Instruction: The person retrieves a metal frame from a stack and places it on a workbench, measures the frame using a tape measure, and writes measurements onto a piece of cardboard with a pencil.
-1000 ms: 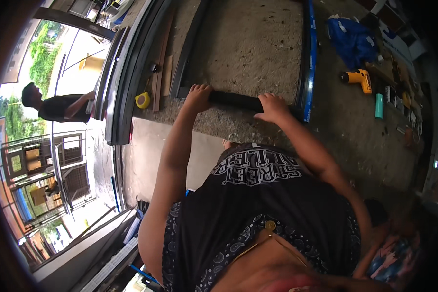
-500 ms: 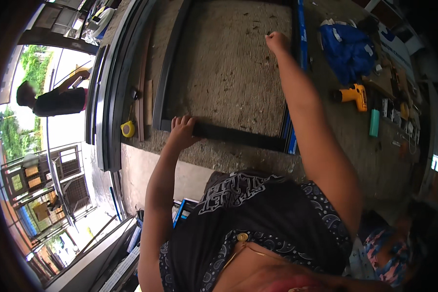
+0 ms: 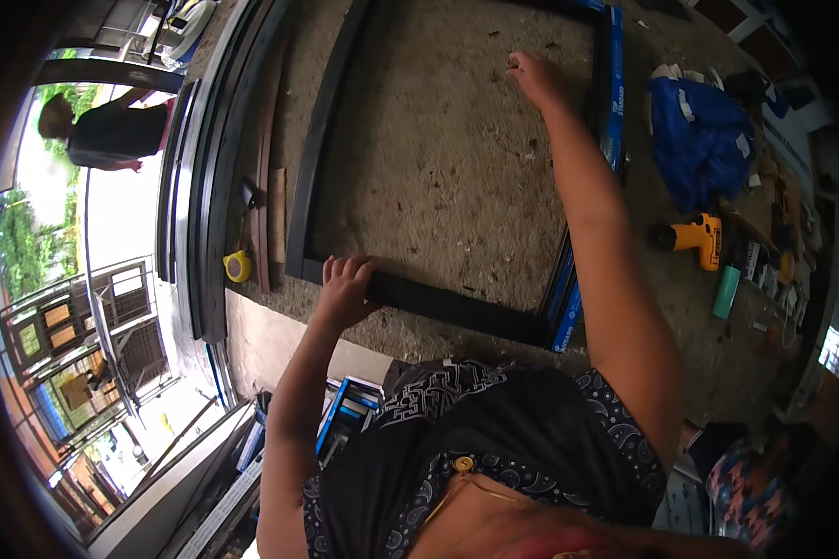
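Note:
A dark rectangular metal frame [image 3: 457, 306] lies on the worn work surface, blue protective film [image 3: 613, 112] along its right side. My left hand [image 3: 347, 291] is closed over the near bar close to its left corner, fingertips hooked over the inner edge. Over the open middle, toward the far right, hovers my right hand [image 3: 539, 82]. Its thumb and fingers are pinched together; whatever may be between them is too small to make out. That hand is apart from the bars.
Long dark metal profiles [image 3: 205, 186] run along the left, beside a yellow tape measure [image 3: 238, 266]. At the right lie a blue cloth bundle [image 3: 699, 140], a yellow-black cordless drill [image 3: 699, 240] and a green box-like item [image 3: 726, 292]. Another person [image 3: 116, 130] stands beyond the left edge.
The view has shifted, so the frame and tools sit lower in it. My right hand is farther from the frame's right bar. My left hand keeps its place on the near bar.

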A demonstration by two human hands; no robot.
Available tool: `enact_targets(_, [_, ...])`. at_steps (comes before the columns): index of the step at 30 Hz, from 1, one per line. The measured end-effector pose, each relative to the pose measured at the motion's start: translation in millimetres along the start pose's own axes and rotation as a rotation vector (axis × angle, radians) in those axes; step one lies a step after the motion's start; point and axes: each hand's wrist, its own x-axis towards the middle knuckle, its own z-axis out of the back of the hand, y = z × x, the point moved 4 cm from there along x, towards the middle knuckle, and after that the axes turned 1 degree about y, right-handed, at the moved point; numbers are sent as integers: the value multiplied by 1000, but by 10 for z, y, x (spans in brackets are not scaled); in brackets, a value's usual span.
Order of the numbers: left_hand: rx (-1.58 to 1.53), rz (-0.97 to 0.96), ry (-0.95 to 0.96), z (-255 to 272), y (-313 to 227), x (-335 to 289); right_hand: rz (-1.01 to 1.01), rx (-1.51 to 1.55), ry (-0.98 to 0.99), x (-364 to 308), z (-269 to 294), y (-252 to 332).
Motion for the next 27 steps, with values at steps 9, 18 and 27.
enact_targets(9, [-32, 25, -40, 37, 40, -13, 29, -10, -119, 480, -187, -214])
enact_targets(18, [-164, -90, -174, -1, 193, -140, 162, -446, 217, 958, -832, -984])
enact_targets(27, [-151, -103, -228, -37, 181, -286, -252, 1709, -12, 1396, -581, -676])
